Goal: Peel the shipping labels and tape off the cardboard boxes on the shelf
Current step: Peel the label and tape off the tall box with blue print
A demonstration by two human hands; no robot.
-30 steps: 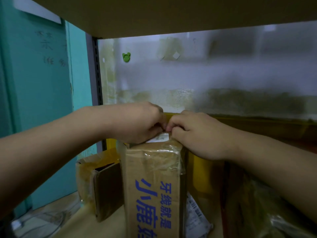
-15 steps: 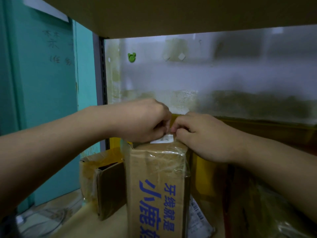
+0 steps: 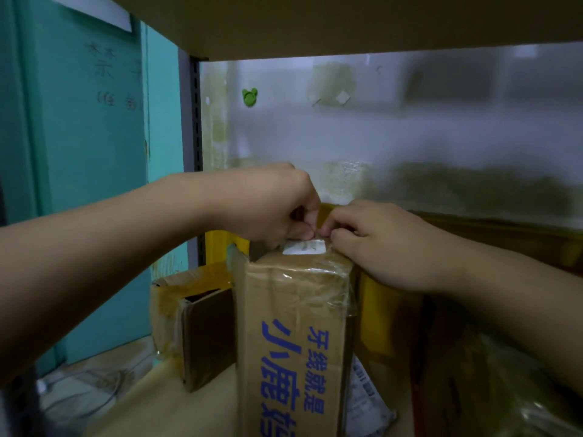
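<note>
- Dim, cool light; the back wall [image 3: 410,137] is the brightest area, yet soft and smeared.
- Deep shadow fills the lower right corner.
- Faint glare on the tape [image 3: 303,279] of the tall box [image 3: 293,342].
- Straight lines bow near the edges.

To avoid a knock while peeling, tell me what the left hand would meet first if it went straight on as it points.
The right hand: the left hand points rightward over the box, and the right fingertips sit just ahead, above the label. Whether they touch is unclear.

Left hand [image 3: 268,209] and right hand [image 3: 388,244] pinching white label [image 3: 304,247], atop upright taped cardboard box [image 3: 296,326]
</note>
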